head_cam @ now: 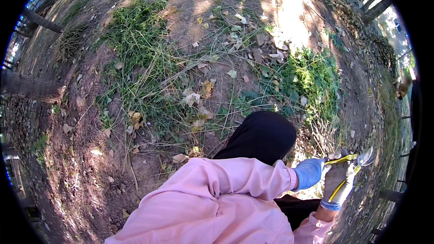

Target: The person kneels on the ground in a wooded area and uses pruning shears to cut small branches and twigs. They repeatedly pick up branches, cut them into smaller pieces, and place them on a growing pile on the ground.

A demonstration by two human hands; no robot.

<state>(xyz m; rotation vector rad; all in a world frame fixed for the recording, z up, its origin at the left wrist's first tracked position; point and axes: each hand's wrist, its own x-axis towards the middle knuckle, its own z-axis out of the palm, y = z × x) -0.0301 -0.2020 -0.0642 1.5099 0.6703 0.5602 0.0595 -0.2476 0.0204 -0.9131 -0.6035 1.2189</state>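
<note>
A pair of pruning shears (pixel 349 158) with yellow handles lies in the grip of my right hand (pixel 339 181), at the lower right. That hand wears a pale glove with a blue cuff. The curved metal blades point right and look parted. My left hand (pixel 308 174), in a blue-cuffed glove, reaches across to the end of the upper handle. Its fingers are mostly hidden, so whether they grip the handle is unclear. Just above both hands stand dry, pale plant stems (pixel 320 137) below a leafy green clump (pixel 315 78).
Cut-looking green stalks (pixel 139 34) lie heaped on the soil at upper left, with long thin stems trailing across the middle. Dry leaves (pixel 192 99) are scattered about. My dark-clad knee (pixel 262 137) rises before me. A tree trunk (pixel 32 86) stands at far left.
</note>
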